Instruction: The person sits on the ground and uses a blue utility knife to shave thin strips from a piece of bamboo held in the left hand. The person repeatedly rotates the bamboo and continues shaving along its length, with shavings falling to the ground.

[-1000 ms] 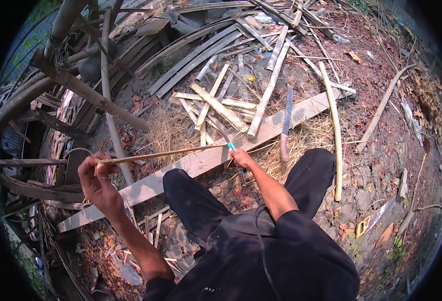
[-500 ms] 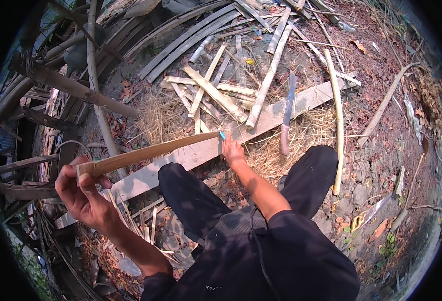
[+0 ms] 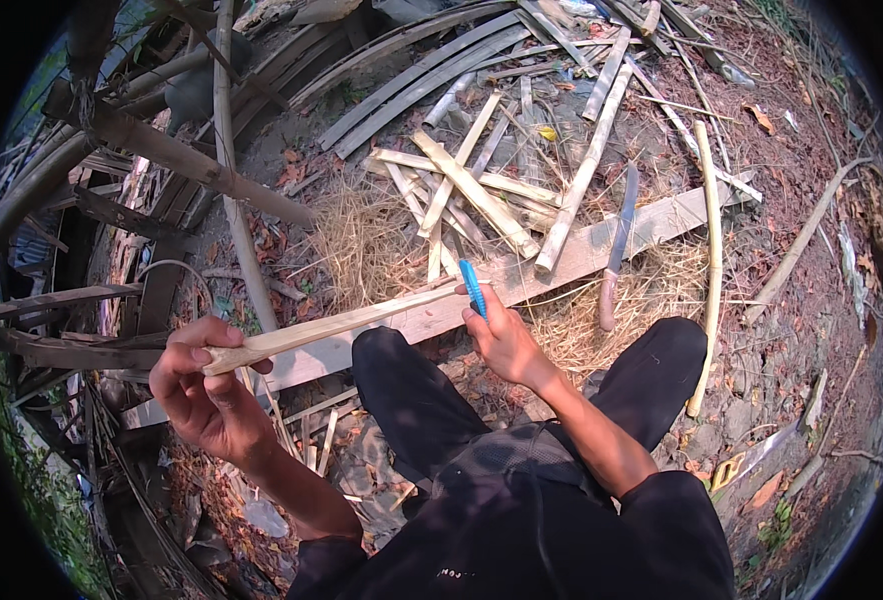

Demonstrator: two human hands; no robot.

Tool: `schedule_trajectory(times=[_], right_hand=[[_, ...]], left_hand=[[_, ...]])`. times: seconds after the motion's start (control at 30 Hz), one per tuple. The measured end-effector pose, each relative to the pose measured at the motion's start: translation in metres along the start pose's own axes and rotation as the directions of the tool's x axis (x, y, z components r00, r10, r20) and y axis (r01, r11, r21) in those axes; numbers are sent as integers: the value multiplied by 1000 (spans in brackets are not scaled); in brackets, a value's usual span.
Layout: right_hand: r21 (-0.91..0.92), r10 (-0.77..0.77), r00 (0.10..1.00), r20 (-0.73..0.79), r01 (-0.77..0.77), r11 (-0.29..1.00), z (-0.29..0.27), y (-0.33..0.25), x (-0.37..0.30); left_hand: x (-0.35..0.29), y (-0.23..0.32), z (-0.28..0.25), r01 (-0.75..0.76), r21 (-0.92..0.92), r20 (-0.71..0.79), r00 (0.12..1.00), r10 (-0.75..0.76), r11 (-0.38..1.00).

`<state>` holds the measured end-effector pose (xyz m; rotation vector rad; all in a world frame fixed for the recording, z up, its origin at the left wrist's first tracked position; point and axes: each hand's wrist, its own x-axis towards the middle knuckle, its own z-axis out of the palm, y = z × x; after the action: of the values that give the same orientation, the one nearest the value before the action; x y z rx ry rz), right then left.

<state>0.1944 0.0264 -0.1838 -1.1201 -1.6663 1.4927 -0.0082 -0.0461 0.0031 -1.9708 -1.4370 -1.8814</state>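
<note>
Left hand [image 3: 206, 385] is clamped around the near end of a pale bamboo strip [image 3: 336, 322], right hand [image 3: 501, 335] closed on a blue-handled tool [image 3: 473, 288] at its far end. Strip spans between the 2 hands above the knees; it looks light, stiff, splintery, best gripped at the ends

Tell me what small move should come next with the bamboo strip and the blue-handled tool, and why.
Probably draw the blue-handled tool a little along the bamboo strip toward the left hand. The right hand holds the tool against the strip's far end, the left hand grips the near end, and the strip hangs level above the knees, so a short stroke looks supported.
</note>
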Motion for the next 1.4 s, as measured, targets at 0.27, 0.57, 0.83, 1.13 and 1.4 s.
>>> schedule_trajectory(times=[0.27,0.57,0.83,1.13,1.4], right_hand=[[-85,-288,958,15,288,954,6,-143,-69],[55,-337,935,-108,344,938,16,-153,-80],[104,-345,932,-106,356,929,3,-153,-71],[16,-428,900,-80,431,902,-21,-199,-66],[-177,-455,886,-92,435,883,-26,-206,-75]], left_hand=[[13,10,24,-58,-101,85,994,67,993],[18,21,34,-75,-66,114,990,82,995],[26,27,32,4,-56,195,981,7,998],[50,47,44,-159,206,191,974,119,966],[47,47,53,-60,126,87,995,49,990]])
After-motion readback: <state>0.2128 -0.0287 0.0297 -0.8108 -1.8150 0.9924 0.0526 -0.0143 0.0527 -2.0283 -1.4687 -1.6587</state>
